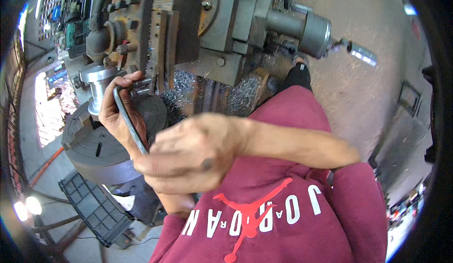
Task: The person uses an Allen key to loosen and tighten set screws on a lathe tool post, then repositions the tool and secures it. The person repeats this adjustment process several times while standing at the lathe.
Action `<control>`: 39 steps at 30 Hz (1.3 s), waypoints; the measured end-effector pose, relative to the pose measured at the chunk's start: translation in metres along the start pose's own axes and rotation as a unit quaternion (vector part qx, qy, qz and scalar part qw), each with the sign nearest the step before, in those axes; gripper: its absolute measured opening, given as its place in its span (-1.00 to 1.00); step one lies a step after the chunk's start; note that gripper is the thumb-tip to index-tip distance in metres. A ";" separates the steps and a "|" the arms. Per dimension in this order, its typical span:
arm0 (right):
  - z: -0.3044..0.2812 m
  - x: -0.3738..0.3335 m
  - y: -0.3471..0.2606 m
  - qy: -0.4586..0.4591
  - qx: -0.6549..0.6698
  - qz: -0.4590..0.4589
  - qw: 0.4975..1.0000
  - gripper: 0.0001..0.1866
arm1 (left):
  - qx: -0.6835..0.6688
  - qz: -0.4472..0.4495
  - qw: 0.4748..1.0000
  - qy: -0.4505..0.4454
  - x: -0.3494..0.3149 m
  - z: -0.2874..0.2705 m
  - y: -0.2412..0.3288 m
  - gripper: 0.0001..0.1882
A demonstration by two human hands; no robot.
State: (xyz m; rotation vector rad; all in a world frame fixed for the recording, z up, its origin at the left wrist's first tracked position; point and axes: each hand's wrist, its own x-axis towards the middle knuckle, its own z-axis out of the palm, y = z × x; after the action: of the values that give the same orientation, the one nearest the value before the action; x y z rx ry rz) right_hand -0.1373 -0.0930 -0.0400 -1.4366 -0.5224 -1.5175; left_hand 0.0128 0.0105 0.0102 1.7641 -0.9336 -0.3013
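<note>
A bent grey hex key [126, 114] runs between my two hands. Its long end goes into my right hand [191, 154], which is closed round it and slightly blurred by motion. Beside the lathe chuck, my left hand [115, 114] is raised with its fingers curled round a small shiny metal part [140, 87] with rounded ends. The key's bent end meets that part, but the fingers hide how they join. Just behind my left hand, a turned silver flanged workpiece [96, 86] stands on the dark round chuck [96, 147].
The lathe's tool post [134, 27] with several bolts rises close beyond my left hand. Metal shavings [243, 95] lie heaped on the machine. A handwheel shaft [311, 34] juts out to the right. Left below is a black slatted crate [94, 208].
</note>
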 end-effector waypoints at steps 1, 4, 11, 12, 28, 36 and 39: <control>-0.009 0.004 0.006 0.039 -0.050 -0.006 0.998 -0.80 | 0.011 -0.019 1.000 0.011 -0.001 -0.001 0.000 -0.81; -0.045 0.014 0.051 0.195 -0.041 0.270 0.942 -0.84 | 0.062 0.026 0.998 0.000 0.003 -0.007 -0.002 -0.76; -0.027 0.064 0.162 0.164 -0.083 0.330 0.926 -0.77 | 0.071 0.001 0.997 0.009 0.007 -0.018 -0.002 -0.78; -0.026 0.067 0.163 0.094 -0.157 0.371 0.910 -0.76 | 0.068 0.004 0.998 0.009 0.006 -0.016 -0.001 -0.78; 0.003 0.020 0.014 0.113 -0.119 0.009 0.986 -0.81 | 0.318 0.175 0.931 0.038 0.011 -0.049 -0.024 -0.73; 0.078 -0.030 -0.012 0.092 -0.066 0.013 0.994 -0.86 | 0.000 0.119 0.988 -0.103 0.026 -0.028 -0.018 -0.83; 0.093 -0.035 -0.014 0.128 -0.075 0.035 0.988 -0.84 | -0.007 0.122 0.987 -0.109 0.026 -0.029 -0.021 -0.82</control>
State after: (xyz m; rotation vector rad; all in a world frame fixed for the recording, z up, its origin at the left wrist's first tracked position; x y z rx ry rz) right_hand -0.1049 0.0010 -0.0480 -1.3318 -0.2040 -1.6819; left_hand 0.0571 0.0143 0.0089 1.6049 -1.2871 -0.3457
